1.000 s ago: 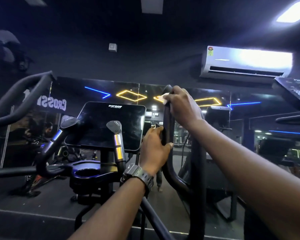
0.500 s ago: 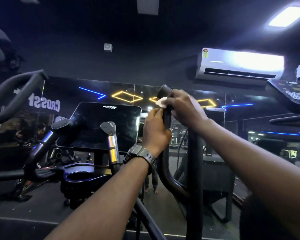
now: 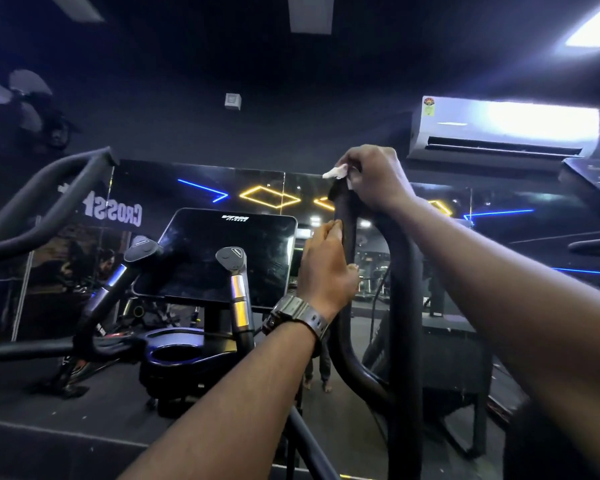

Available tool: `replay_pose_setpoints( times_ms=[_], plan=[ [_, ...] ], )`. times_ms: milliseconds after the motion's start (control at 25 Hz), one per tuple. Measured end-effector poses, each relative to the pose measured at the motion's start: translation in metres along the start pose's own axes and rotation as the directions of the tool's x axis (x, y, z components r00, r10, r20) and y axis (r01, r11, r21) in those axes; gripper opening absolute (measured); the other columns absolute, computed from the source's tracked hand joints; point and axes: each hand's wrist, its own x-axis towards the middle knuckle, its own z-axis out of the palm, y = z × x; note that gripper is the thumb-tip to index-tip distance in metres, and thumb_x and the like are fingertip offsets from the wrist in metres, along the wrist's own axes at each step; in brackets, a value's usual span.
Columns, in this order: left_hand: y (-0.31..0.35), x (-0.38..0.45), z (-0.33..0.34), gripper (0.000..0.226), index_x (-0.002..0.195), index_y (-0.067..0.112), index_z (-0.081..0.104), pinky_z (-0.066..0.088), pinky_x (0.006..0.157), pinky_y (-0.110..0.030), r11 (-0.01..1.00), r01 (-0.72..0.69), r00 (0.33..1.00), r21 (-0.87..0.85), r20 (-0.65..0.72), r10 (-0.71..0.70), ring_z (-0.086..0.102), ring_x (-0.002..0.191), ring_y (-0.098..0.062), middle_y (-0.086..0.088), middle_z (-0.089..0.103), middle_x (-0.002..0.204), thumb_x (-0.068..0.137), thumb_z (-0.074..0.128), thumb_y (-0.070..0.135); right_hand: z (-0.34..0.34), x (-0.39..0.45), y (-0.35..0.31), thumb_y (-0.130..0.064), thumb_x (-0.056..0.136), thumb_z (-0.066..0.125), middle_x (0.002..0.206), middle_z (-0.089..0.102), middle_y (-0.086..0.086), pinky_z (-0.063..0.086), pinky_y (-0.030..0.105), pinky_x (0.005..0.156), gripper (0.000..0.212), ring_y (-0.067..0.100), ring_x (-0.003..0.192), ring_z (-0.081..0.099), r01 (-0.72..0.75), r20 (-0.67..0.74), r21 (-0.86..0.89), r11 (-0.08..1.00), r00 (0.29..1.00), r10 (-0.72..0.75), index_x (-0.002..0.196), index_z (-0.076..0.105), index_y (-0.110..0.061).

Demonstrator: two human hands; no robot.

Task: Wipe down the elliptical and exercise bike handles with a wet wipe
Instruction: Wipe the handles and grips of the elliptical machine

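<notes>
Elliptical handle, black, upright: gripped mid-shaft by left hand. White wet wipe is pinched against its top end by right hand, fingers curled.

Right hand atop the handle, left hand below it, console to their left

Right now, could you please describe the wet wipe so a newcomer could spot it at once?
Start at the black console screen. To its right rises a dark handle; the wipe sits at its top, pinched by the right hand. It is the only small white scrap there.
</notes>
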Motion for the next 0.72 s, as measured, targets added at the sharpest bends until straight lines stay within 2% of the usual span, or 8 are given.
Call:
replay_pose_setpoints(
  times_ms=[80,160,240,320,400,480,600,720],
  plan=[
    [-0.001,0.0,0.0,0.052,0.123,0.015,0.057,0.038,0.085,-0.017,1.0,0.0,1.0,0.009,-0.001,0.0,0.053,0.108,-0.016,0.004,0.051,0.12,0.076,0.077,0.005,-0.002,-0.01,0.001,-0.006,0.08,0.058,0.094,0.071,-0.005,0.049,0.022,0.079,0.026,0.011,0.086,0.063,0.062,0.011,0.036,0.997,0.998,-0.062,0.09,0.077,-0.021],
    [-0.001,0.001,-0.001,0.054,0.125,0.018,0.056,0.043,0.085,-0.021,1.0,0.02,1.0,0.017,0.011,-0.02,0.052,0.107,-0.015,0.007,0.05,0.121,0.077,0.077,0.006,-0.008,-0.019,0.018,-0.007,0.077,0.06,0.094,0.072,-0.001,0.053,0.028,0.082,0.026,0.016,0.088,0.066,0.11,0.033,0.015,0.994,0.993,-0.11,0.09,0.078,-0.02],
    [0.001,0.005,0.001,0.056,0.129,0.017,0.054,0.049,0.089,-0.028,0.996,0.042,0.999,0.074,0.015,-0.043,0.05,0.11,-0.019,0.004,0.048,0.126,0.078,0.073,0.005,-0.011,-0.017,0.029,-0.008,0.078,0.056,0.094,0.073,0.0,0.053,0.029,0.082,0.029,0.019,0.089,0.067,-0.019,0.014,-0.022,1.0,1.0,0.019,0.093,0.077,-0.022],
    [0.007,0.011,0.005,0.058,0.131,0.012,0.052,0.049,0.097,-0.034,0.986,0.046,0.999,0.162,0.008,-0.048,0.044,0.118,-0.024,-0.003,0.044,0.134,0.076,0.072,0.005,-0.006,-0.016,0.025,-0.007,0.082,0.057,0.097,0.074,-0.001,0.048,0.017,0.081,0.029,0.014,0.09,0.066,-0.107,-0.001,0.041,0.993,0.994,0.107,0.097,0.077,-0.022],
    [0.011,0.019,0.009,0.068,0.137,0.008,0.048,0.044,0.106,-0.036,0.979,-0.013,1.0,0.205,0.017,0.01,0.039,0.127,-0.028,-0.008,0.037,0.146,0.074,0.074,0.004,-0.004,-0.028,0.026,-0.007,0.083,0.062,0.098,0.071,-0.004,0.039,0.004,0.078,0.024,0.007,0.088,0.062,-0.028,-0.025,0.087,0.996,0.999,0.03,0.098,0.077,-0.018],
    [0.012,0.03,0.011,0.076,0.144,0.006,0.041,0.039,0.111,-0.034,0.963,-0.094,0.996,0.253,0.031,0.089,0.035,0.132,-0.028,-0.01,0.03,0.152,0.075,0.073,0.002,-0.012,-0.04,0.039,-0.009,0.083,0.064,0.098,0.071,-0.003,0.04,0.005,0.079,0.021,0.008,0.088,0.063,0.042,-0.031,0.082,0.996,0.999,-0.04,0.098,0.078,-0.016],
    [0.011,0.04,0.015,0.069,0.14,0.001,0.045,0.038,0.112,-0.032,0.939,-0.135,0.987,0.316,-0.041,0.156,0.038,0.133,-0.028,-0.013,0.037,0.147,0.076,0.072,0.002,-0.014,-0.026,0.046,-0.011,0.084,0.059,0.105,0.074,0.001,0.04,0.014,0.085,0.026,0.017,0.101,0.066,-0.061,0.013,0.037,0.997,0.998,0.061,0.102,0.077,-0.017],
    [0.01,0.041,0.023,0.059,0.134,0.003,0.054,0.041,0.107,-0.029,0.942,-0.117,0.976,0.313,-0.138,0.167,0.047,0.125,-0.027,-0.013,0.049,0.137,0.078,0.072,0.004,-0.007,-0.024,0.037,-0.015,0.084,0.065,0.104,0.075,-0.002,0.04,0.01,0.086,0.022,0.011,0.1,0.066,-0.005,0.032,0.14,0.99,0.999,0.0,0.101,0.078,-0.019]
  ],
)
